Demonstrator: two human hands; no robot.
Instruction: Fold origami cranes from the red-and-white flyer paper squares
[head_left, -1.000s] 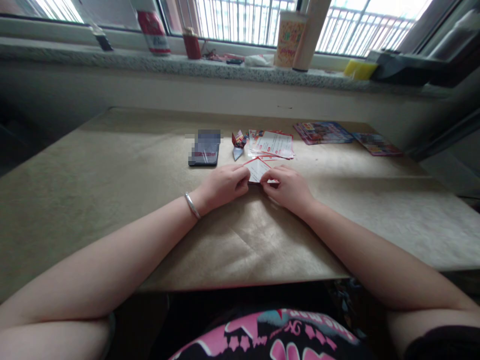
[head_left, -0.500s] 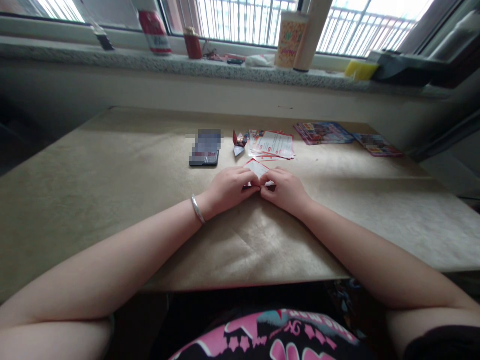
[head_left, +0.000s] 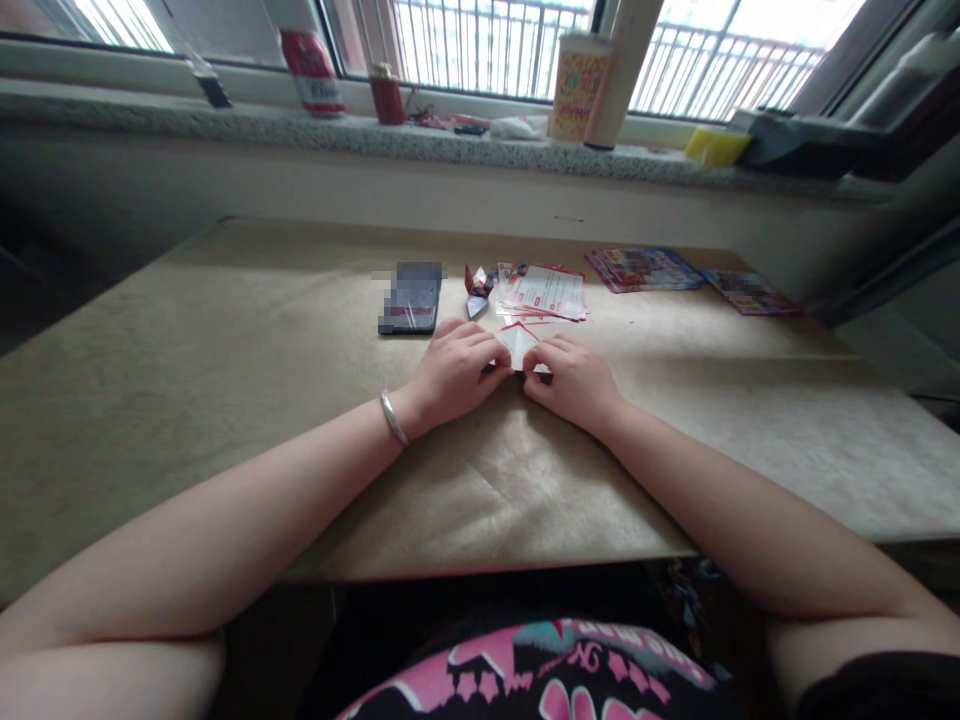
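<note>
Between my hands is a small sheet of white paper with red edges (head_left: 519, 345), its far corner pointing away from me and a crease running down its middle. My left hand (head_left: 461, 366) pinches the near left part of the paper between thumb and fingers. On the near right part, my right hand (head_left: 570, 375) grips it the same way. The fingers cover both side corners. Just beyond lie a folded paper figure (head_left: 478, 290) in red and white and a stack of printed sheets (head_left: 544, 290) with red borders.
A dark phone (head_left: 412, 300), partly pixelated, lies on the table (head_left: 225, 400) left of the folded figure. Colourful cards (head_left: 645, 270) are at the back right. A can (head_left: 313, 75), a patterned cup (head_left: 577, 88) and a yellow item (head_left: 718, 147) stand on the windowsill (head_left: 450, 145).
My fingertips have moved slightly apart, my left hand shifting a little left. More of the white paper and its middle crease now shows between them.
</note>
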